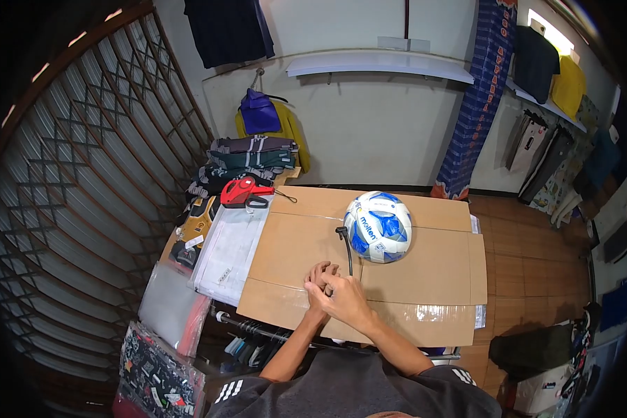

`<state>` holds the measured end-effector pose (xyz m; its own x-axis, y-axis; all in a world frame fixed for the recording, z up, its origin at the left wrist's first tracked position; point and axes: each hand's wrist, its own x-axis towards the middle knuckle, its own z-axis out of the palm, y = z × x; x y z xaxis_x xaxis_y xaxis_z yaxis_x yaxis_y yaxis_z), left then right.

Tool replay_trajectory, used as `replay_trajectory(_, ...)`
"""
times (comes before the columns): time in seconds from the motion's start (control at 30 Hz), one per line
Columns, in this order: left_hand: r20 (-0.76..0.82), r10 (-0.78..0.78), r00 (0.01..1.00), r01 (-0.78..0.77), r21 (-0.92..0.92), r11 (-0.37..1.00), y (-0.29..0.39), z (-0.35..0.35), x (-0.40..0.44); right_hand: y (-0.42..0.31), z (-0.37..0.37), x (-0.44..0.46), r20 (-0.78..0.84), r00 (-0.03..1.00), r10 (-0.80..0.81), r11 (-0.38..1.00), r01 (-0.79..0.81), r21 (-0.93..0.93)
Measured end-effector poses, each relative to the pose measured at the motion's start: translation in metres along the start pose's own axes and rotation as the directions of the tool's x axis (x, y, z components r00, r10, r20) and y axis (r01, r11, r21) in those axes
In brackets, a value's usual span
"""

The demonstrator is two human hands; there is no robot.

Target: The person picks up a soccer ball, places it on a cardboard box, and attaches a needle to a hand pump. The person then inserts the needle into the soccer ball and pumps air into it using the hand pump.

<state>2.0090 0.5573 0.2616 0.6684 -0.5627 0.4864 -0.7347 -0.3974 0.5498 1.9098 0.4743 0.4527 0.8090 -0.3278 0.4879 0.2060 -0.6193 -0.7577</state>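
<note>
A white and blue football marked "molten" rests on the flattened cardboard in front of me. Just left of it, a thin black hose with a short T-shaped head runs down to my hands. My right hand is closed round the lower end of the hose, near the cardboard's front part. Pressed against it, my left hand has its fingers curled. Whatever lies between the two hands is mostly hidden by the fingers.
Left of the cardboard lies a red and black hand-held device with a wrist strap, beside a white plastic-wrapped packet. Folded clothes are stacked behind. A metal folding gate stands at left; a white shelf hangs on the back wall.
</note>
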Motion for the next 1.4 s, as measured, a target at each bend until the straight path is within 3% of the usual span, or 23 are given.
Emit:
replay_trajectory(0.13,0.009,-0.070,0.997,0.070,0.000,0.998,0.009,0.000,0.002,-0.053,-0.049,0.009,0.065,0.998,-0.013,0.994,0.006,0.111)
replay_trajectory(0.2,0.014,-0.120,0.993,0.120,-0.098,0.988,0.014,-0.002,0.005,-0.067,-0.065,0.012,0.017,0.999,-0.045,0.989,0.042,0.141)
replay_trajectory(0.33,0.038,-0.287,0.957,0.251,-0.602,0.758,0.004,0.015,-0.002,-0.030,-0.040,0.018,-0.028,0.999,-0.045,0.993,0.048,0.105)
replay_trajectory(0.4,0.029,-0.293,0.956,0.246,-0.628,0.739,-0.002,0.019,-0.002,-0.021,-0.030,0.018,-0.044,0.998,-0.039,0.994,0.044,0.099)
replay_trajectory(0.57,-0.006,-0.165,0.986,0.156,-0.303,0.940,-0.013,0.021,-0.005,0.031,0.004,0.001,0.019,1.000,0.016,1.000,-0.015,-0.016)
replay_trajectory(0.67,-0.028,-0.026,0.999,0.028,0.078,0.997,0.006,-0.001,0.003,0.037,0.011,-0.005,0.009,0.999,0.045,0.999,-0.044,-0.030)
replay_trajectory(0.77,-0.069,-0.052,0.996,0.046,-0.089,0.995,0.006,0.001,0.004,0.026,0.006,-0.009,0.033,0.998,0.049,0.998,-0.048,-0.046)
replay_trajectory(0.83,-0.063,-0.050,0.997,0.050,-0.002,0.999,0.010,0.003,0.003,0.015,-0.002,-0.006,0.092,0.995,0.043,0.994,-0.033,-0.107)
replay_trajectory(0.97,-0.043,-0.051,0.998,0.049,-0.044,0.998,0.029,-0.018,0.008,-0.042,-0.047,0.004,0.022,1.000,0.007,0.991,-0.010,0.133)
replay_trajectory(1.07,0.003,-0.038,0.999,0.038,0.076,0.996,0.035,-0.024,0.011,-0.062,-0.066,0.008,0.005,1.000,0.000,0.979,-0.001,0.204)
replay_trajectory(1.13,0.022,-0.136,0.990,0.137,-0.268,0.954,0.006,0.002,-0.002,-0.051,-0.056,0.013,-0.007,1.000,-0.002,0.989,0.003,0.147)
replay_trajectory(1.2,0.032,-0.162,0.986,0.161,-0.397,0.903,-0.010,0.016,-0.006,-0.021,-0.033,0.013,0.007,0.999,0.033,0.997,-0.033,0.073)
replay_trajectory(1.4,0.007,-0.152,0.988,0.149,-0.226,0.963,-0.007,0.016,-0.004,0.024,0.005,0.000,0.024,0.997,0.077,0.997,-0.077,-0.017)
